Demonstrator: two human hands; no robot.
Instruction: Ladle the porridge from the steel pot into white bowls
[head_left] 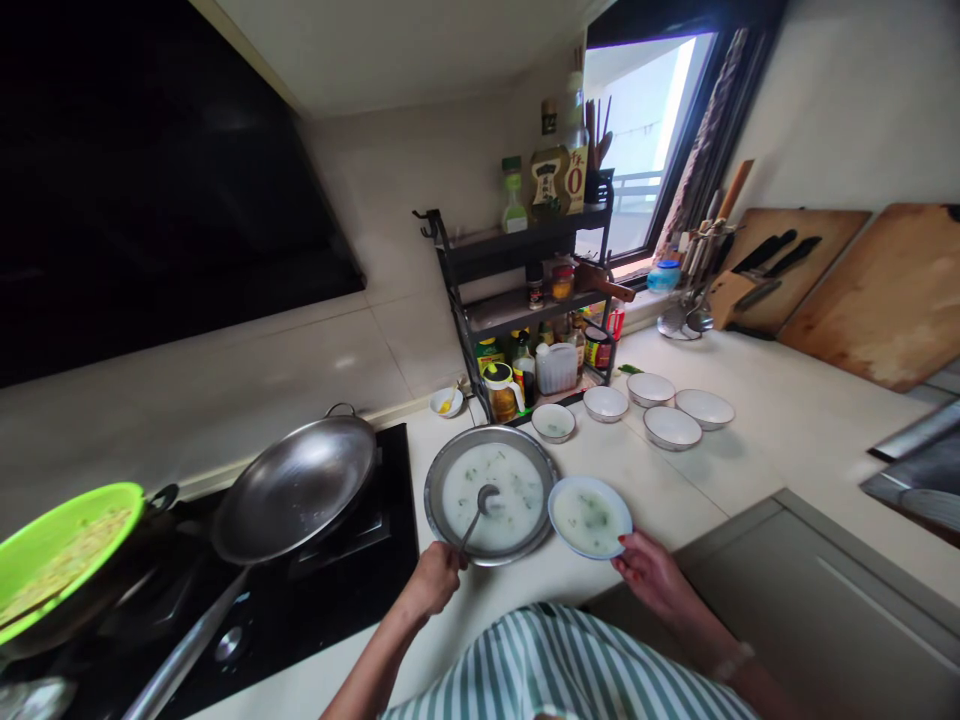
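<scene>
My left hand [433, 578] is closed round the handle of a metal ladle [480, 508] whose bowl dips into a wide metal basin [439, 478] of pale white soup with green bits. My right hand [651, 572] grips the near rim of a small white bowl [591, 517] filled with the same soup, right beside the basin on the pale counter. Further back stand several more small white bowls, one with a little soup [553, 422], the others [672, 427] looking empty.
A steel wok [296, 487] sits on the black hob at left, next to a green colander [64, 552] of food over a pot. A black spice rack [525, 300] with bottles stands behind the basin. Knife block, utensils and cutting boards [885, 290] line the right wall.
</scene>
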